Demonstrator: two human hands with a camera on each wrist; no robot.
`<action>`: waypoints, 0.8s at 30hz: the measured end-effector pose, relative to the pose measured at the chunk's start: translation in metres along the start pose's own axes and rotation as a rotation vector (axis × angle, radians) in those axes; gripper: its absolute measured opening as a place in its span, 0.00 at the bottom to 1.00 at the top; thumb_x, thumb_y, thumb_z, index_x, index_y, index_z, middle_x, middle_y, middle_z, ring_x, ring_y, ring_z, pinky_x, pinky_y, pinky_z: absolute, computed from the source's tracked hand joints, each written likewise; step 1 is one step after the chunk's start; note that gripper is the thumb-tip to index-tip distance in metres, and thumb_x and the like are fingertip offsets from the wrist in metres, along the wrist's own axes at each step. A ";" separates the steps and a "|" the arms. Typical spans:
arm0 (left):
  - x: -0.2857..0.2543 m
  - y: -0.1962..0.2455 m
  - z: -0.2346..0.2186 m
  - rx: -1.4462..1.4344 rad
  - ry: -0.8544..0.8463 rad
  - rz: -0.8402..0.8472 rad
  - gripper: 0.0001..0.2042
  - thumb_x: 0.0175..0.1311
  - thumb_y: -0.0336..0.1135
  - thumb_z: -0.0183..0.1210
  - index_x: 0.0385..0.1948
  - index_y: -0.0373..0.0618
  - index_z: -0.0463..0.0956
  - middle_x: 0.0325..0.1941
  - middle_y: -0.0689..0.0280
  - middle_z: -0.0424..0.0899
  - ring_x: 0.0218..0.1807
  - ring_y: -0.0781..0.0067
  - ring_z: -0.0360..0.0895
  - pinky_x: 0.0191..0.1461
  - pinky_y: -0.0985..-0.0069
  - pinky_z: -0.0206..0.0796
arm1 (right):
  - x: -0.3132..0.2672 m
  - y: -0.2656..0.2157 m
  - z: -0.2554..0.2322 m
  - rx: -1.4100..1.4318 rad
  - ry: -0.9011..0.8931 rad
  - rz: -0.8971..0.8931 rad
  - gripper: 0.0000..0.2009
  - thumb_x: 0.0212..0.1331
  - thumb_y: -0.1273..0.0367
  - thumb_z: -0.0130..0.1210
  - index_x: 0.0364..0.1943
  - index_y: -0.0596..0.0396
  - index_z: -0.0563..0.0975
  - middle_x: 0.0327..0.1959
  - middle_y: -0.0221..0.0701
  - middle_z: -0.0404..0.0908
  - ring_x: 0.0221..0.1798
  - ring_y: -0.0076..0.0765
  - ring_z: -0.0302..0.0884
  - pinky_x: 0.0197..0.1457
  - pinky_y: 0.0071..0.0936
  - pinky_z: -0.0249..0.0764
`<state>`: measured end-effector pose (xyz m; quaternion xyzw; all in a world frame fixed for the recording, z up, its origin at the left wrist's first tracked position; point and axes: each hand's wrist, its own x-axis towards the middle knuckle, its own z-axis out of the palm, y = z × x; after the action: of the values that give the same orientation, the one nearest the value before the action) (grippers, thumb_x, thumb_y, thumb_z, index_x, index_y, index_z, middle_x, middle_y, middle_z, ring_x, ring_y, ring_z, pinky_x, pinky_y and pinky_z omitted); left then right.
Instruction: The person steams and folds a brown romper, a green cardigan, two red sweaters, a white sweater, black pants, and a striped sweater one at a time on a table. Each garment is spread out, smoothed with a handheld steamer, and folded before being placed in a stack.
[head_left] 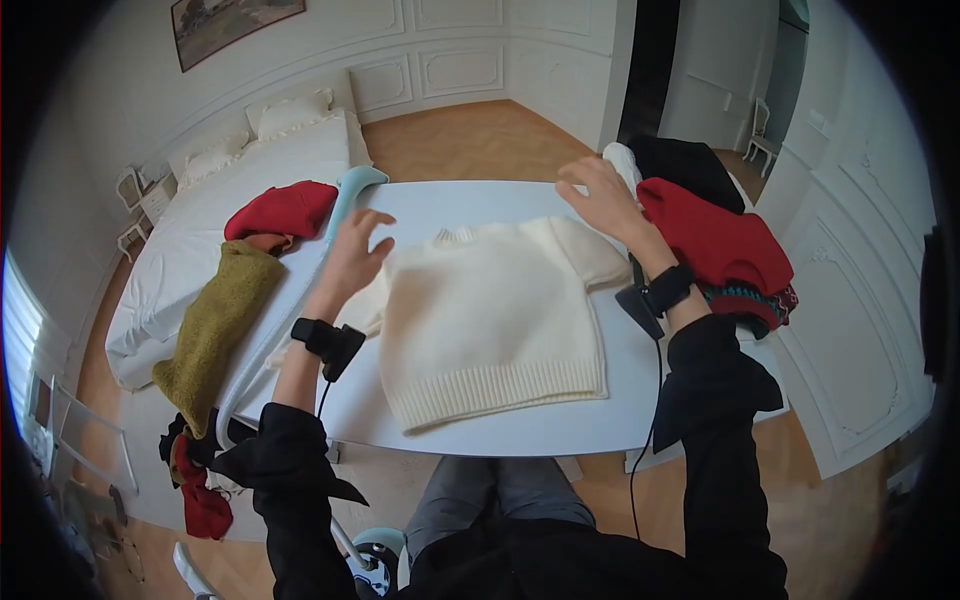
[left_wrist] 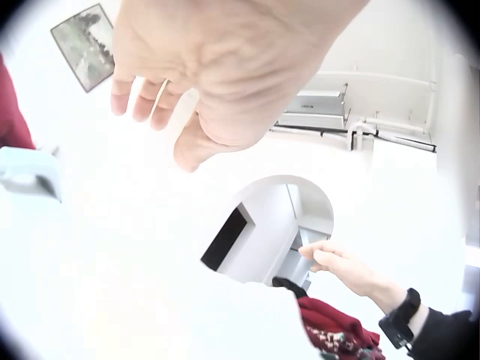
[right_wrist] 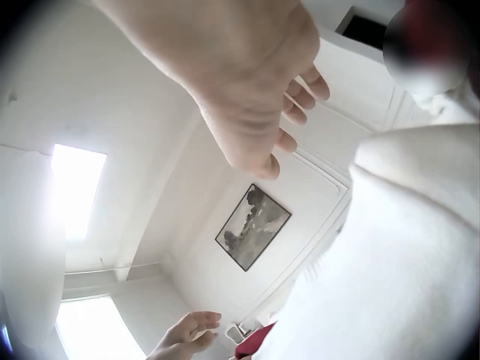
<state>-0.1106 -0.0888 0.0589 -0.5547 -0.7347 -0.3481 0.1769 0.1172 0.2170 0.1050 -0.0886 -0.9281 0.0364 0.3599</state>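
We see two hands [head_left: 355,255], two wrist cameras [head_left: 343,350], one cream sweater [head_left: 490,310], one table [head_left: 440,203], one bed [head_left: 180,265], two pillows [head_left: 290,115], one framed picture [head_left: 235,25].

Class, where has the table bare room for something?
The table is bare between its far edge and the cream sweater, and in a smaller patch between the sweater's right side and the black cuff. It is crowded at the right end, with the red garment and black garment heaped.
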 end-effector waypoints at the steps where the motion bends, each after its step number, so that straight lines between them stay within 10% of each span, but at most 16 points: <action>1: -0.007 0.001 0.009 -0.093 -0.140 -0.123 0.11 0.56 0.29 0.59 0.42 0.44 0.76 0.49 0.53 0.75 0.55 0.52 0.71 0.59 0.65 0.63 | -0.006 0.004 0.010 0.001 -0.009 -0.001 0.16 0.60 0.59 0.51 0.45 0.55 0.78 0.46 0.41 0.77 0.52 0.47 0.71 0.59 0.39 0.65; 3: -0.020 -0.002 0.030 -0.158 -0.296 -0.163 0.11 0.58 0.32 0.58 0.43 0.43 0.77 0.47 0.54 0.78 0.54 0.53 0.72 0.58 0.66 0.63 | -0.023 0.016 0.034 0.114 -0.373 0.197 0.17 0.59 0.60 0.50 0.47 0.55 0.76 0.53 0.45 0.73 0.57 0.52 0.68 0.59 0.44 0.65; 9: -0.036 -0.014 0.059 -0.096 -0.421 -0.141 0.13 0.56 0.36 0.60 0.43 0.47 0.79 0.46 0.56 0.79 0.55 0.53 0.70 0.61 0.64 0.61 | -0.066 0.032 0.070 -0.334 -0.565 0.483 0.19 0.58 0.68 0.45 0.54 0.53 0.70 0.54 0.49 0.70 0.58 0.58 0.66 0.60 0.51 0.63; 24: -0.048 0.002 0.059 0.197 -0.730 -0.248 0.28 0.68 0.55 0.45 0.69 0.63 0.55 0.75 0.55 0.48 0.77 0.52 0.37 0.74 0.54 0.36 | -0.090 0.088 0.113 -0.078 -0.254 0.304 0.21 0.64 0.62 0.40 0.60 0.46 0.70 0.64 0.41 0.65 0.69 0.44 0.58 0.69 0.43 0.51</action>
<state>-0.0863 -0.0797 -0.0124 -0.5295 -0.8406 -0.0747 -0.0867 0.1189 0.2862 -0.0495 -0.2363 -0.9427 0.0653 0.2264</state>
